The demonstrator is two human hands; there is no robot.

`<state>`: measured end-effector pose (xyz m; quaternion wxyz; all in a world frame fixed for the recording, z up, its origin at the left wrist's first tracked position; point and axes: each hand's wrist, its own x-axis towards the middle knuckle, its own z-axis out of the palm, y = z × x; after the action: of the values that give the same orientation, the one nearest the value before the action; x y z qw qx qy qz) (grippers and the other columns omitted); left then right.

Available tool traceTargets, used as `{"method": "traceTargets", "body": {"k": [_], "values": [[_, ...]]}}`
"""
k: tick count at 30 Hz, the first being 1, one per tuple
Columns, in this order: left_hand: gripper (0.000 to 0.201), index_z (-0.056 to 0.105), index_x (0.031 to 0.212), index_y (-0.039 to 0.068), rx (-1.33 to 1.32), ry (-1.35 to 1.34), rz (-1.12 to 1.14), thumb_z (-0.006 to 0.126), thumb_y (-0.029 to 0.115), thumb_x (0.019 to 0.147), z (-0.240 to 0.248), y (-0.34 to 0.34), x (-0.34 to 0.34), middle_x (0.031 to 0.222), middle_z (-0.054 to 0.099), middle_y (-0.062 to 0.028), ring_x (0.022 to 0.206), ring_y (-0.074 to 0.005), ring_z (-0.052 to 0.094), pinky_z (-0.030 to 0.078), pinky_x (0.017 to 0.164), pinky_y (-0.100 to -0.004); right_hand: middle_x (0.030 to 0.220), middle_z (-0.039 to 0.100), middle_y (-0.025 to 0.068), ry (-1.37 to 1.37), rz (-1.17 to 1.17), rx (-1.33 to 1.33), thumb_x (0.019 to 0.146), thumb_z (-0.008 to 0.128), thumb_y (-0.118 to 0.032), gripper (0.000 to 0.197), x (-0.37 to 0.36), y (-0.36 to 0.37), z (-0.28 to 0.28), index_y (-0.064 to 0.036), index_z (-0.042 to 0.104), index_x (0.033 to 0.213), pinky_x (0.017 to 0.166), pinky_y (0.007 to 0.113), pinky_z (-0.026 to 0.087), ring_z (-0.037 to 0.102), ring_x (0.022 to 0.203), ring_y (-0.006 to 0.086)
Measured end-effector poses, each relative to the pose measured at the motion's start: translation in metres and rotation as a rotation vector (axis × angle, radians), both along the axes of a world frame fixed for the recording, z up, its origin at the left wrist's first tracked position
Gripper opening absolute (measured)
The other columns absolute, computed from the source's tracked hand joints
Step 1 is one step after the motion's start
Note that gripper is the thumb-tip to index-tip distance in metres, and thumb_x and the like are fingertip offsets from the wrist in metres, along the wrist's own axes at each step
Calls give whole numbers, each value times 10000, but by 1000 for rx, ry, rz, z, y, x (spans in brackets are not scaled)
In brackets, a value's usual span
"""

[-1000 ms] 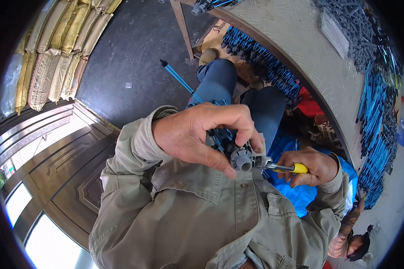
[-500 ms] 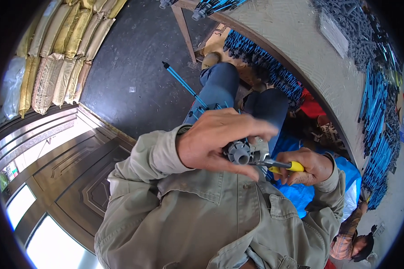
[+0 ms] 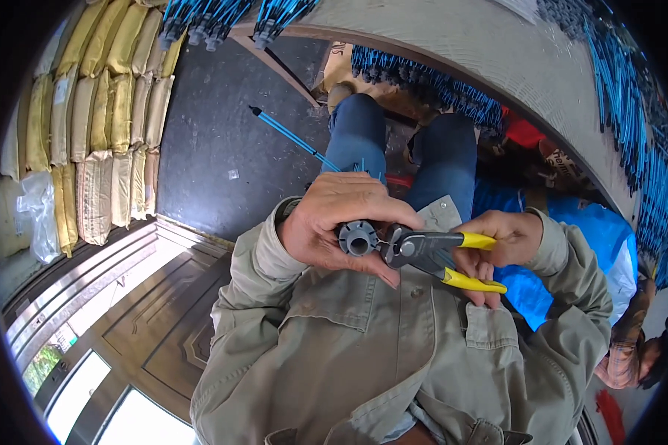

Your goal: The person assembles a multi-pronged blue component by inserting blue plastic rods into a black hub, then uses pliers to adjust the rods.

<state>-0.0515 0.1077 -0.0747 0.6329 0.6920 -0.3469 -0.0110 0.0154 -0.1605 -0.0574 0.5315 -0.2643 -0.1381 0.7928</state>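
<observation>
My left hand [image 3: 338,215] is wrapped round a grey slotted plastic hub [image 3: 358,241], its round opening facing up. Thin blue rods [image 3: 297,139] with dark tips stick out beyond the knuckles over my left thigh; the palm hides where they meet the hub. In my right hand [image 3: 501,245] are cutting pliers [image 3: 423,247] with a dark head and yellow grips, the two handles spread apart. The plier head is right beside the hub, between my left thumb and fingers; whether its jaws touch the hub I cannot tell. A flat grey metal plate [image 3: 442,213] shows just beyond the pliers.
A long table [image 3: 453,33] curves across the far side and right, with bundles of blue rods [image 3: 608,89] on it. More rods [image 3: 423,78] lie beneath. Blue plastic sheeting [image 3: 594,230] is at my right. Stacked sacks [image 3: 119,104] stand far left. Another person [image 3: 634,356] is at lower right.
The pliers have turned and their handles now stand wide apart. Their head has come in beside the hub. My left hand has shifted slightly left with the hub, and the whole view has swung.
</observation>
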Motion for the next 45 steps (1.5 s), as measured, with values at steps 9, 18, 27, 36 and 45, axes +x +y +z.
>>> {"method": "traceTargets", "body": {"k": [9, 18, 27, 36, 45], "values": [[651, 615, 980, -59, -48, 18, 214, 845, 343, 522, -1, 3, -7, 785, 641, -104, 669, -233, 599, 457, 611, -317, 978, 591, 150, -1617, -84, 12, 790, 698, -207, 493, -4, 19, 51, -9, 409, 1136, 570, 300, 513, 614, 695, 196], [623, 611, 1038, 20, -29, 44, -16, 843, 293, 527, -2, 8, 7, 858, 631, -78, 683, -194, 588, 443, 605, -281, 963, 587, 85, -58, 83, -107, 852, 619, -250, 516, 19, 12, 9, -41, 392, 1264, 547, 231, 446, 545, 624, 126], [663, 608, 974, -65, -161, 271, 257, 844, 359, 523, -5, 8, -5, 860, 629, -123, 741, -207, 589, 453, 677, -319, 945, 626, 168, -2277, -273, 128, 836, 638, -253, 539, -10, 12, 54, -23, 399, 1260, 586, 248, 495, 647, 719, 197], [689, 603, 994, -56, -77, 233, 105, 843, 386, 523, 3, 8, 9, 881, 619, -106, 764, -187, 592, 452, 685, -289, 980, 593, 203, -821, -352, 59, 813, 650, -247, 400, 15, 1, 42, -27, 558, 1134, 578, 330, 482, 619, 694, 313], [627, 600, 988, -34, -76, 241, 294, 860, 329, 548, 4, 0, 0, 919, 604, -81, 810, -153, 584, 446, 723, -267, 1021, 555, 153, -2368, -291, 5, 681, 644, -89, 363, -10, 17, 32, -56, 632, 1042, 622, 353, 460, 583, 809, 280]]}}
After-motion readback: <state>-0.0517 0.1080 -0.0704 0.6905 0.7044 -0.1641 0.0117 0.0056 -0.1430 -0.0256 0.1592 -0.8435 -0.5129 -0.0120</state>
